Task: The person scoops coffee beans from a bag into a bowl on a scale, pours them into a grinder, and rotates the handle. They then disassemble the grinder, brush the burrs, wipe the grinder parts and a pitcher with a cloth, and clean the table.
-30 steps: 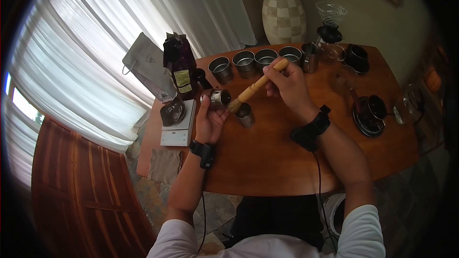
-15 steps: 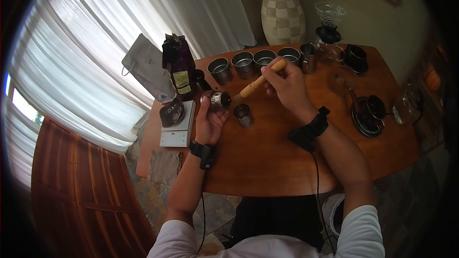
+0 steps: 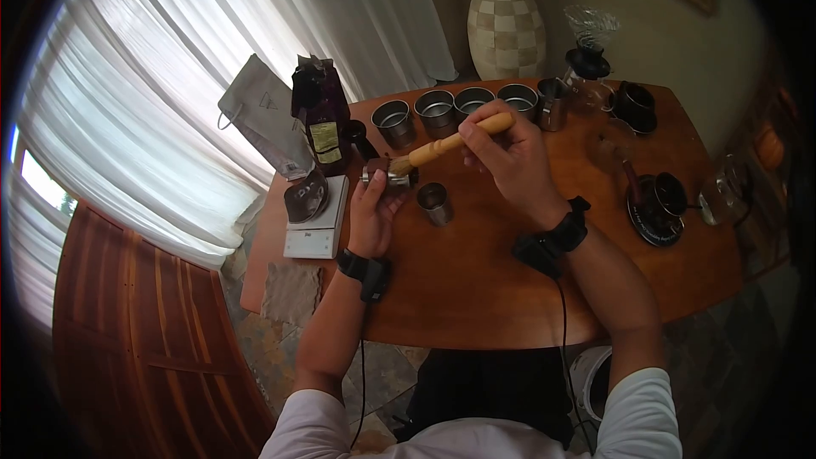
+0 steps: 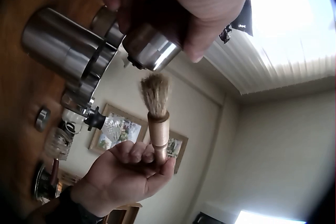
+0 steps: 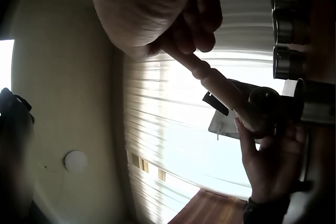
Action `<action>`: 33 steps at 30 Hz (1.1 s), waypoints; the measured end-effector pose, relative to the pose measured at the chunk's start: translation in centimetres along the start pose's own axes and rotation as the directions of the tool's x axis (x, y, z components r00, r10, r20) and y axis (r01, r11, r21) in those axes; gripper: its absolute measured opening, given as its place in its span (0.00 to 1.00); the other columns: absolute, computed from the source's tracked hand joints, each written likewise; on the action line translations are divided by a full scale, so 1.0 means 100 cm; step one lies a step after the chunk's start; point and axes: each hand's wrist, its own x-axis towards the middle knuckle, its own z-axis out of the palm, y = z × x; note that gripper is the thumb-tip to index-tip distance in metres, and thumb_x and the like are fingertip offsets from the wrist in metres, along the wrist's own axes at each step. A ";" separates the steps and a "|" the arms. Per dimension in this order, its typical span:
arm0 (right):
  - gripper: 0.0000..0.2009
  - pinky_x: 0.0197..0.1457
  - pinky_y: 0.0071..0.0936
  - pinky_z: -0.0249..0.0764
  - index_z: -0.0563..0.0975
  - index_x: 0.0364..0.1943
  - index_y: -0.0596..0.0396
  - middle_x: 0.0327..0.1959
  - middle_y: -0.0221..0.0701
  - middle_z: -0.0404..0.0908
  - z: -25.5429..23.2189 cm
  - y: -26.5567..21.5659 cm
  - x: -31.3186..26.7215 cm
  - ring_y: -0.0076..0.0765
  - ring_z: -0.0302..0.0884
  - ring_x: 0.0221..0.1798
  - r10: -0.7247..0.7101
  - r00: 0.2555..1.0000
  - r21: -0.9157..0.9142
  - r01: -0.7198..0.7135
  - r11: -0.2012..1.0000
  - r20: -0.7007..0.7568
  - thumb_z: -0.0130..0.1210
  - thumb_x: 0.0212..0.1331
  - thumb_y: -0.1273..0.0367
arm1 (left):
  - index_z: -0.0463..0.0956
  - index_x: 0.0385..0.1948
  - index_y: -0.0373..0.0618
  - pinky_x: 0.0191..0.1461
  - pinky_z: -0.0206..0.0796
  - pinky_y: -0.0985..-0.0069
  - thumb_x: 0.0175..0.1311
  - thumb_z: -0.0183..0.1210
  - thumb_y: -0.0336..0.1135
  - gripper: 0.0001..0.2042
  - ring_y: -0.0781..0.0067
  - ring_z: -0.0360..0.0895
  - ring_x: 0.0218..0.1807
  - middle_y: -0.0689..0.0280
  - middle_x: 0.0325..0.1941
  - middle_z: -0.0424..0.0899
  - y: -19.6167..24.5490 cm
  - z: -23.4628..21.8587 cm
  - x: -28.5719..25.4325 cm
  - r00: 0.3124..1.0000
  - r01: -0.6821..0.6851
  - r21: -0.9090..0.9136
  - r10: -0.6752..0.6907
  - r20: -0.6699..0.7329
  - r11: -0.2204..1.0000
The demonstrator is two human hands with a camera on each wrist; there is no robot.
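Note:
My left hand point(image 3: 371, 219) grips a small shiny metal cylinder point(image 4: 151, 48) above the table's left half; fingers hide part of it. In the head view its upper side looks brown. With thumb and fingers my right hand point(image 3: 514, 166) holds a wooden-handled brush point(image 3: 442, 149), slanting down to the left. The brush's pale bristles point(image 4: 155, 90) are right at the cylinder in the head view. Just right of my left hand, a small steel cup point(image 3: 435, 206) stands upright on the wooden table point(image 3: 476, 289).
Several round metal tins point(image 3: 393, 123) line the back edge, beside a metal pitcher point(image 3: 552, 104). To the left stand a dark coffee bag point(image 3: 319, 110), a grey bag point(image 3: 265, 119) and a white scale point(image 3: 313, 238). A dark cup point(image 3: 669, 193) and glass server point(image 3: 722, 194) are right.
The brush has moved left and up onto the cylinder, its handle now lying flatter. My left hand has turned the cylinder, so a brown side shows upward.

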 end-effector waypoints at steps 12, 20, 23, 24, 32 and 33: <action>0.08 0.31 0.15 0.71 0.78 0.39 0.55 0.29 0.23 0.79 -0.003 0.002 0.004 0.14 0.76 0.28 -0.004 0.999 -0.036 0.003 0.999 -0.039 0.62 0.73 0.67 | 0.73 0.60 0.44 0.66 0.72 0.61 0.78 0.58 0.39 0.15 0.67 0.80 0.61 0.63 0.60 0.82 -0.005 0.001 -0.002 0.997 -0.070 0.131 0.071 -0.007 0.989; 0.09 0.33 0.16 0.74 0.77 0.39 0.55 0.30 0.23 0.79 -0.002 -0.006 0.003 0.15 0.77 0.29 0.134 0.990 0.095 -0.129 0.987 -0.041 0.61 0.73 0.65 | 0.70 0.62 0.43 0.69 0.70 0.57 0.78 0.58 0.39 0.18 0.64 0.79 0.63 0.61 0.61 0.81 -0.004 0.001 0.000 0.994 -0.100 0.062 0.096 0.060 0.993; 0.09 0.32 0.16 0.75 0.77 0.40 0.55 0.30 0.23 0.79 -0.005 -0.005 0.005 0.15 0.78 0.29 -0.006 0.996 -0.072 0.000 0.997 -0.091 0.62 0.73 0.65 | 0.68 0.66 0.42 0.72 0.68 0.55 0.78 0.58 0.38 0.20 0.62 0.77 0.66 0.60 0.63 0.79 -0.002 -0.002 0.001 0.990 -0.103 0.032 0.099 0.104 0.994; 0.09 0.32 0.17 0.74 0.77 0.40 0.55 0.29 0.24 0.79 -0.004 -0.011 0.004 0.15 0.78 0.28 0.065 0.994 0.010 -0.065 0.998 -0.091 0.62 0.73 0.64 | 0.68 0.66 0.42 0.72 0.68 0.55 0.78 0.58 0.38 0.20 0.62 0.77 0.66 0.60 0.63 0.79 -0.002 -0.002 0.001 0.990 -0.104 0.031 0.100 0.103 0.994; 0.11 0.30 0.16 0.72 0.79 0.41 0.56 0.26 0.23 0.80 -0.024 -0.022 0.016 0.15 0.76 0.26 0.139 0.977 -0.006 -0.142 0.990 -0.160 0.61 0.74 0.61 | 0.66 0.69 0.41 0.73 0.64 0.68 0.64 0.73 0.37 0.34 0.70 0.76 0.65 0.63 0.62 0.79 0.008 0.009 -0.006 0.975 -0.157 0.121 0.135 0.176 0.980; 0.12 0.29 0.16 0.72 0.79 0.41 0.56 0.26 0.23 0.80 -0.025 -0.026 0.016 0.15 0.76 0.26 0.183 0.977 0.010 -0.183 0.983 -0.114 0.60 0.74 0.61 | 0.66 0.69 0.41 0.73 0.64 0.68 0.64 0.73 0.37 0.34 0.70 0.76 0.65 0.63 0.62 0.79 0.010 0.012 -0.008 0.975 -0.156 0.120 0.133 0.180 0.980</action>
